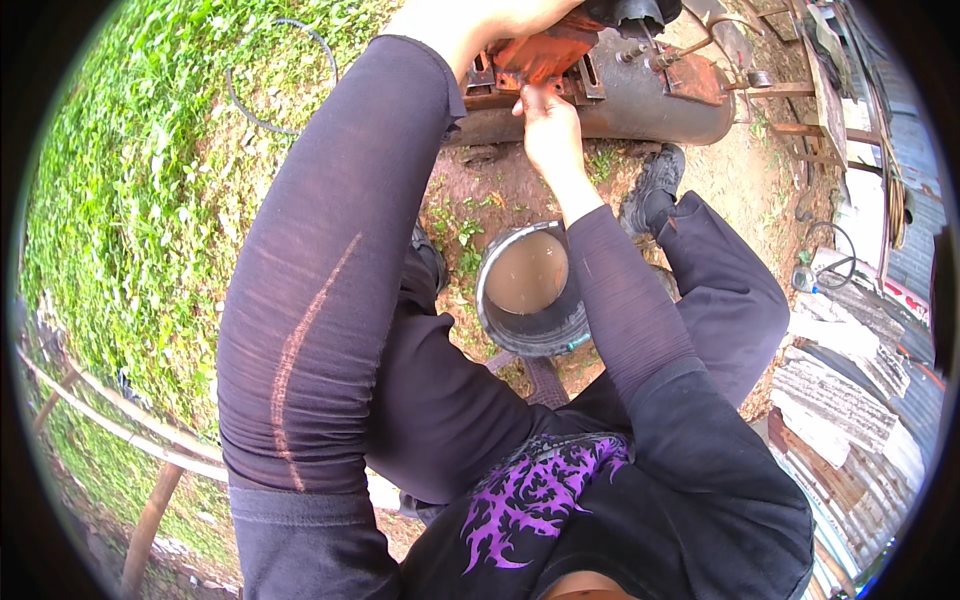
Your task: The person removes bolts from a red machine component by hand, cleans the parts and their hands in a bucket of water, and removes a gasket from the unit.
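A dark cylindrical tank (640,100), which looks like an air compressor's, lies crosswise at the top of the head view. On it sits a rusty orange metal part (545,52) between slotted metal brackets (592,78). My right hand (550,125) is closed at the lower edge of the orange part, its fingertips against the mount; whatever they grip is hidden. Reaching over the part's upper left side, my left hand (525,12) is cut off by the picture's top edge, so its fingers do not show. Fittings (655,60) and a thin pipe (700,42) stand on the tank's right.
Between my legs stands a black bucket (560,328) of murky brown water. My shoe (655,185) is close to the tank's underside. Grass (140,190) with a loose black cable (240,110) spreads at left. Corrugated sheets (840,400) and wooden framing (830,90) line the right side.
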`<act>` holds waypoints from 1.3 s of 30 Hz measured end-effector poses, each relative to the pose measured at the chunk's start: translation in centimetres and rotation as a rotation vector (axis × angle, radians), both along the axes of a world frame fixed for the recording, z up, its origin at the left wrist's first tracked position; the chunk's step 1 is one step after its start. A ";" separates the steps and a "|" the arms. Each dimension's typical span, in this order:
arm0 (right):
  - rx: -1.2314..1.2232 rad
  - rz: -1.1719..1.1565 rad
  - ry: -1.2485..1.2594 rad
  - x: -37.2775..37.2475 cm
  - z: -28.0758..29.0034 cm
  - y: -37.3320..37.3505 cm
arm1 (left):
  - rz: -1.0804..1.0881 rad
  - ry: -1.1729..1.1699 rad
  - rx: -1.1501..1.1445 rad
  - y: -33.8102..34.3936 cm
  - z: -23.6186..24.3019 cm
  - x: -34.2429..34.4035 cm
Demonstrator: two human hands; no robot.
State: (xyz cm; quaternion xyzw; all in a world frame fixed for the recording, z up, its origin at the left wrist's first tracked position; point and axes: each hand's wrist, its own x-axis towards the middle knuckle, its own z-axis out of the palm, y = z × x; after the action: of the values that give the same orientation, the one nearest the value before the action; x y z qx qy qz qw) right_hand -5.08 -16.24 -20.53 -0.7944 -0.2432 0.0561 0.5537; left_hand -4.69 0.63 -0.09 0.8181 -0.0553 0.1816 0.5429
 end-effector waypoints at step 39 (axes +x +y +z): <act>-0.211 -0.322 0.511 1.7 3.4 -1.3 | -0.019 0.026 -0.036 -0.7 0.9 -1.0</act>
State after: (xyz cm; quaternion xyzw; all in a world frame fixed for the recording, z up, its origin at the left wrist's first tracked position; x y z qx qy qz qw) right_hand -3.36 -17.51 -17.15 -0.8358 0.0397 0.1904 0.5134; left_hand -5.73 -0.10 0.81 0.8099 -0.0525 0.1666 0.5599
